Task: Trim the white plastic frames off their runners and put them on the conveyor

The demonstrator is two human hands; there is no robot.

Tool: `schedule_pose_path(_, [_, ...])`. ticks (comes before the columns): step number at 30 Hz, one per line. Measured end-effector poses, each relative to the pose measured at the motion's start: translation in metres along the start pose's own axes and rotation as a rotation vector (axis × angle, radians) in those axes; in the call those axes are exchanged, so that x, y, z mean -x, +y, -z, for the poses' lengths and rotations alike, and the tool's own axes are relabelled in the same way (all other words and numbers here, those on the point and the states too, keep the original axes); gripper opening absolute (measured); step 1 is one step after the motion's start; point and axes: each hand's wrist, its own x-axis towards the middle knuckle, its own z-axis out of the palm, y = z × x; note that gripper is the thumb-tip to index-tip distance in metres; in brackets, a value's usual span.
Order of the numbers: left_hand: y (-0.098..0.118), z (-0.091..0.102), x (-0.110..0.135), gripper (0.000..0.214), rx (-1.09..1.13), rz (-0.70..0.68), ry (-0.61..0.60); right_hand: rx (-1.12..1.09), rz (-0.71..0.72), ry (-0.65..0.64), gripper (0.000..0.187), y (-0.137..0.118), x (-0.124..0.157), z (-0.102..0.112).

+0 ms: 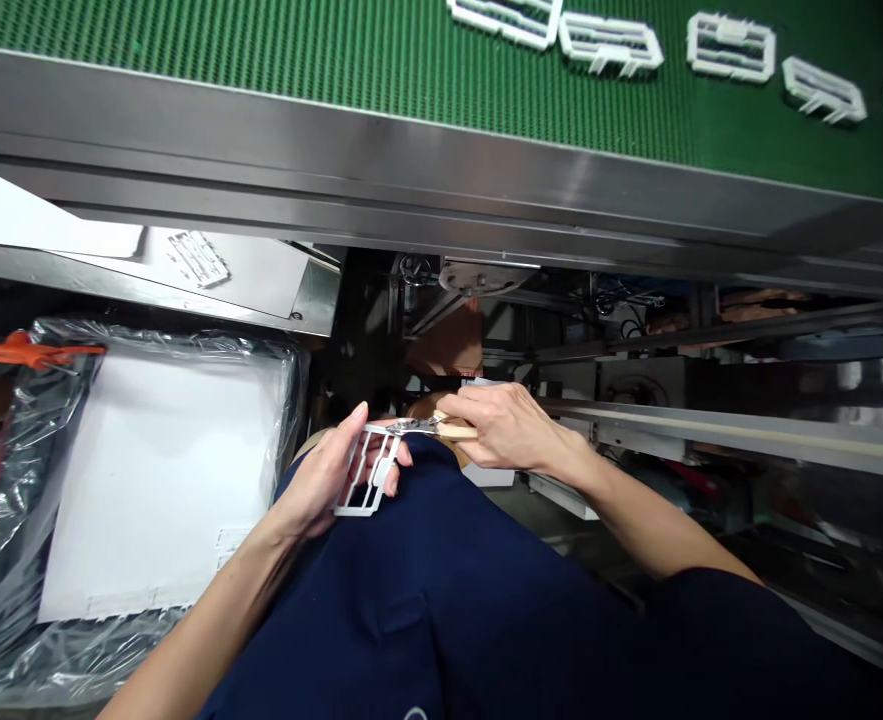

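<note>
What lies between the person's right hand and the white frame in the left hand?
The metal end of the hand cutters does, in the head view: the right hand holds their handles, and their tips are at the white frame.

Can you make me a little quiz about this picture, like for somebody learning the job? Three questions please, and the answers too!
1. What does the right hand hold?
A) a spoon
B) a tool with yellowish handles
C) a sheet of paper

2. True or false: the orange clip lies on the green belt.

3. Fill in the missing words: the tool's tip is at a corner of the ____ in the left hand.

Key:
1. B.
2. False; the orange clip is at the edge of the clear plastic.
3. White frame.
</note>
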Motion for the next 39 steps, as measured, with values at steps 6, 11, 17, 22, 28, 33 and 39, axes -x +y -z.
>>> schedule_pose_path(6, [0.005,0.0,-0.005,0.046,0.364,-0.039,-0.015,-0.564,-0.286,0.112,0.027,-0.002,-0.004,-0.011])
schedule_pose_path(11, [0.008,0.005,-0.014,0.045,0.529,-0.094,-0.012,-1.236,-0.445,0.19,0.031,-0.011,-0.008,-0.04])
schedule_pose_path(17, [0.012,0.01,-0.019,0.043,0.554,-0.123,-0.005,-1.185,-0.458,0.315,0.028,-0.02,-0.008,-0.058])
schedule_pose_path(22, [0.016,0.01,-0.02,0.043,0.552,-0.114,0.015,-0.938,-0.489,0.39,0.023,-0.017,-0.005,-0.059])
schedule_pose_path(28, [0.017,0.01,-0.02,0.043,0.558,-0.135,0.037,-0.908,-0.52,0.431,0.02,-0.022,-0.003,-0.062])
schedule_pose_path(33, [0.02,0.002,-0.026,0.044,0.524,-0.18,0.072,-1.205,-0.37,0.348,0.024,-0.048,-0.012,-0.063])
schedule_pose_path(39, [0.004,-0.001,-0.014,0.044,0.122,-0.397,0.269,-1.121,-0.388,0.555,0.021,-0.058,-0.019,-0.065])
